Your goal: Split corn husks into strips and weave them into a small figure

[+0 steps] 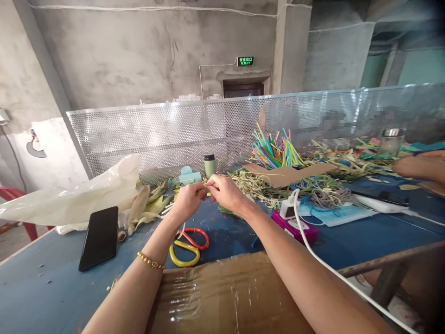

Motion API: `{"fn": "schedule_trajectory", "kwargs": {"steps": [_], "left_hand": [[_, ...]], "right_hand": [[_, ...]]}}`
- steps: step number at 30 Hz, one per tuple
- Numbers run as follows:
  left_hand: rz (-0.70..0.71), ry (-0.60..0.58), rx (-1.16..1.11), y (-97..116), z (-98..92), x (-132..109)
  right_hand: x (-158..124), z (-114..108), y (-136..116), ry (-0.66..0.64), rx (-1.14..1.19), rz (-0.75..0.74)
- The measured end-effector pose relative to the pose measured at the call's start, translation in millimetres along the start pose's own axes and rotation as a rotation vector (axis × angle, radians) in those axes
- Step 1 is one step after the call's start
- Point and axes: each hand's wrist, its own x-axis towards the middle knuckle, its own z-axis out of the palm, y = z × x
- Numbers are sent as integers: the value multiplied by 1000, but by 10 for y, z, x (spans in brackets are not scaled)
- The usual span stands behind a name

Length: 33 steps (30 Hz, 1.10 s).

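- Your left hand point(190, 197) and your right hand point(225, 192) meet above the table point(38, 283), the fingers of both pinched narrow; what lies between these fingertips is too small to tell
- A pale strip point(182, 230) hangs by your left wrist, above the scissors point(185, 264), but I cannot tell if your fingers hold its end
- These scissors, with 1 red and 1 yellow handle, lie below your hands, near the edge of the cardboard box point(225, 297)
- Behind your hands stands a green bottle point(210, 167), and dry husks point(148, 204) lie to the left of them
- Further left is a black phone point(99, 239), with a plastic bag point(86, 195) behind it
- To the right you have a purple box point(295, 227) with a white charger point(288, 208) at its top, and farther back many coloured stems point(278, 150)
- At the right edge there is another person's hand point(420, 164), well apart from yours
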Motion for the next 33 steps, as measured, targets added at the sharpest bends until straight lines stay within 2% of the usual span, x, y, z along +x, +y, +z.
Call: {"fn": "schedule_trajectory", "kwargs": {"steps": [6,9,12,17,27,33], "left_hand": [[-81,55,-248,-74,24,20],[-128,32,-426,-80,22,12],[-137,3,-486,-72,14,5],[-68,-14,-384,-85,35,14],[47,85,-28,63,9,-52],[128,131,95,-20,38,-35]], "right_hand": [[-1,9,-15,-18,-22,8],[4,-8,-40,-14,-2,33],[13,-26,-40,13,1,32],[13,3,11,-38,62,29],[1,57,8,57,-12,84],[3,42,-36,32,53,129]]}}
